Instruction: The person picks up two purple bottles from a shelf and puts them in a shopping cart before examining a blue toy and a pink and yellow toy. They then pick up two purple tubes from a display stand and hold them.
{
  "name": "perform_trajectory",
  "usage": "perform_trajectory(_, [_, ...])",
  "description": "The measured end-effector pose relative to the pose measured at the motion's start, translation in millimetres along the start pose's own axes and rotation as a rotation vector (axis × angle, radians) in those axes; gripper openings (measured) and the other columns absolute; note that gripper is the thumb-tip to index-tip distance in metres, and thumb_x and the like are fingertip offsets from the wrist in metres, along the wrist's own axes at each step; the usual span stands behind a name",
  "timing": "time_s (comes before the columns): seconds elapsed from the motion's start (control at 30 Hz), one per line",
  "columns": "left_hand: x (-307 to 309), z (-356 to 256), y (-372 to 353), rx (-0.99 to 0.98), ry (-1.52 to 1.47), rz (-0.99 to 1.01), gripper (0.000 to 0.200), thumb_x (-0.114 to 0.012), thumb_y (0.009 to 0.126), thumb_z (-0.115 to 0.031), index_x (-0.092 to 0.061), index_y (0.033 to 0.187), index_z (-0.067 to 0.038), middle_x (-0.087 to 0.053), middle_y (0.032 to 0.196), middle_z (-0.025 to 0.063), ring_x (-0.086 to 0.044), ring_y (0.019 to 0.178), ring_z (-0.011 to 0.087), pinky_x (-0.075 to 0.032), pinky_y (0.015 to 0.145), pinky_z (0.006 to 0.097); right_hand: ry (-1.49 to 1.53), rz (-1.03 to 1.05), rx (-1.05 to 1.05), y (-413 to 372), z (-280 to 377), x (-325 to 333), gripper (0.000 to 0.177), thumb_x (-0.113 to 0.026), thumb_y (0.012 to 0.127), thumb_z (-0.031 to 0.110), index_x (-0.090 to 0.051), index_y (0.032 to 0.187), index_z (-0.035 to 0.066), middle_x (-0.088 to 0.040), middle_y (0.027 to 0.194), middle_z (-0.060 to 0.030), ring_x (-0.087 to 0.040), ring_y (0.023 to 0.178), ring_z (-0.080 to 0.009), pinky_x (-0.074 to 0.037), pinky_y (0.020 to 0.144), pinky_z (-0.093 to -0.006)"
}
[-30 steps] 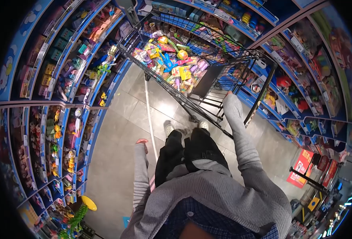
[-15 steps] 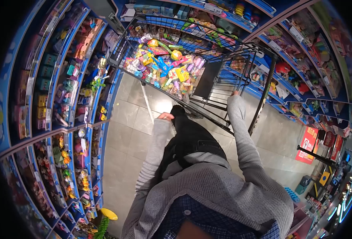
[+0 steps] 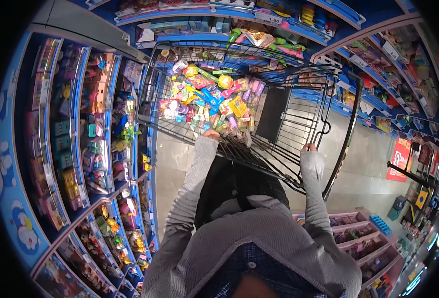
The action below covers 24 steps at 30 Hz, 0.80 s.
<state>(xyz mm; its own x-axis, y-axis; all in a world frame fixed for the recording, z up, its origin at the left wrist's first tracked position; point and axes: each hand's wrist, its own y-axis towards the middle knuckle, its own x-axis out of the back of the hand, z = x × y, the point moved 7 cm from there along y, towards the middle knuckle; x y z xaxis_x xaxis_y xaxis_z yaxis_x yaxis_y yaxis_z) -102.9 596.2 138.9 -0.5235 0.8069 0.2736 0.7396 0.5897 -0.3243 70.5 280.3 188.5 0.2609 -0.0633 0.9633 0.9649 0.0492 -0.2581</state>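
Observation:
A black wire shopping cart (image 3: pixel 299 74) stands before me, its basket holding a pile of colourful small packages (image 3: pixel 212 99). At the basket's near rim is my left hand (image 3: pixel 211 134), its fingers curled at the wire edge. My right hand (image 3: pixel 308 148) is closed at the cart's wire frame, right of a dark flat panel (image 3: pixel 273 115). Both hands are small in view and partly covered by grey sleeves.
Shelves of toys (image 3: pixel 95 129) line the left side, and more shelves (image 3: pixel 269 19) run across the far side and right. Pink bins (image 3: pixel 361 238) stand behind at the right, with a red sign (image 3: pixel 399 158) farther off. Tiled floor (image 3: pixel 363 169) shows around the cart.
My left hand has moved up from beside my leg to the cart's near rim. My right hand is lower and farther right. The cart sits nearer my body, and pink bins have come into view.

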Motion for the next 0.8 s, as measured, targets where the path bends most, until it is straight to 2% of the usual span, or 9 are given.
perform_trajectory(0.03, [8.7, 0.6, 12.8, 0.112, 0.273, 0.0, 0.012, -0.054, 0.075, -0.018, -0.052, 0.076, -0.006, -0.048, 0.056, 0.0051, -0.046, 0.052, 0.0132, -0.036, 0.049, 0.0268, 0.043, -0.071, 0.003, -0.4, -1.0, -0.3, 0.014, -0.051, 0.075, 0.026, -0.053, 0.084, 0.016, -0.056, 0.062, -0.0155, -0.056, 0.059, -0.0317, -0.042, 0.05, -0.0406])
perform_trajectory(0.13, [26.1, 5.5, 68.2, 0.05, 0.605, 0.059, 0.022, -0.058, 0.072, -0.027, -0.053, 0.077, -0.006, -0.054, 0.06, 0.0092, -0.054, 0.058, 0.0219, -0.041, 0.053, 0.0338, 0.159, 0.012, -0.113, -5.8, 3.4, 13.5, 0.013, -0.052, 0.075, 0.027, -0.054, 0.082, 0.016, -0.054, 0.056, -0.0142, -0.054, 0.053, -0.0307, -0.04, 0.047, -0.0397])
perform_trajectory(0.17, [31.0, 8.6, 86.8, 0.166, 0.854, 0.157, 0.035, -0.061, 0.068, -0.033, -0.054, 0.089, -0.007, -0.057, 0.084, 0.0116, -0.055, 0.083, 0.0276, -0.044, 0.068, 0.0378, 0.12, -0.069, -0.102, -4.3, -2.4, 7.4, 0.012, -0.052, 0.075, 0.027, -0.055, 0.08, 0.017, -0.051, 0.051, -0.0137, -0.053, 0.049, -0.0297, -0.039, 0.045, -0.0391])
perform_trajectory(0.2, [35.2, 19.1, 103.2, 0.159, 0.863, 0.172, 0.035, -0.061, 0.068, -0.033, -0.054, 0.089, -0.007, -0.057, 0.084, 0.0116, -0.055, 0.083, 0.0276, -0.044, 0.068, 0.0378, 0.112, -0.133, -0.087, -5.2, -4.1, 8.2, 0.008, -0.054, 0.074, 0.024, -0.055, 0.078, 0.018, -0.05, 0.05, -0.0127, -0.052, 0.046, -0.0276, -0.038, 0.043, -0.0381])
perform_trajectory(0.27, [56.6, 45.4, 135.7, 0.034, 1.275, 0.025, 0.045, -0.062, 0.066, -0.033, -0.05, 0.103, -0.009, -0.048, 0.107, 0.0121, -0.043, 0.102, 0.032, -0.038, 0.083, 0.0406, 0.103, -0.191, -0.094, -6.6, -8.1, 9.2, 0.005, -0.056, 0.072, 0.021, -0.056, 0.076, 0.017, -0.05, 0.05, -0.0113, -0.051, 0.045, -0.0253, -0.037, 0.042, -0.0367])
perform_trajectory(0.37, [78.3, 88.2, 176.3, 0.103, 1.442, 0.193, 0.048, -0.056, 0.07, -0.028, -0.042, 0.113, -0.014, -0.036, 0.12, 0.0175, -0.034, 0.111, 0.0357, -0.03, 0.089, 0.0446, 0.179, -0.323, -0.14, -14.3, -21.4, 8.8, 0.008, -0.057, 0.072, 0.021, -0.056, 0.073, 0.013, -0.052, 0.052, -0.0106, -0.052, 0.047, -0.0252, -0.039, 0.043, -0.0357])
perform_trajectory(0.47, [94.2, 112.8, 197.6, 0.082, 1.423, 0.339, 0.039, -0.052, 0.074, -0.028, -0.049, 0.108, -0.011, -0.042, 0.114, 0.0141, -0.033, 0.111, 0.0342, -0.027, 0.091, 0.0471, 0.183, -0.309, -0.204, -15.8, -20.4, 13.0, 0.02, -0.055, 0.075, 0.027, -0.058, 0.076, 0.008, -0.056, 0.06, -0.0152, -0.056, 0.057, -0.0291, -0.043, 0.051, -0.0369])
perform_trajectory(0.63, [91.8, 157.7, 200.5, -0.365, 1.498, 0.509, 0.028, -0.048, 0.07, -0.015, -0.053, 0.097, -0.007, -0.046, 0.103, 0.0131, -0.042, 0.096, 0.0263, -0.031, 0.082, 0.0416, 0.107, -0.181, -0.283, -12.4, -12.4, 15.5, 0.023, -0.054, 0.076, 0.028, -0.059, 0.074, 0.005, -0.056, 0.06, -0.0159, -0.056, 0.057, -0.0291, -0.043, 0.052, -0.0361])
perform_trajectory(0.8, [80.1, 172.1, 203.3, -0.557, 1.615, 0.538, 0.031, -0.046, 0.074, -0.018, -0.049, 0.105, -0.01, -0.047, 0.101, 0.0101, -0.044, 0.09, 0.0223, -0.035, 0.078, 0.0364, 0.052, -0.253, -0.162, -11.8, -10.6, 14.6, 0.023, -0.056, 0.075, 0.028, -0.057, 0.071, 0.005, -0.054, 0.059, -0.0149, -0.053, 0.053, -0.029, -0.04, 0.048, -0.0376])
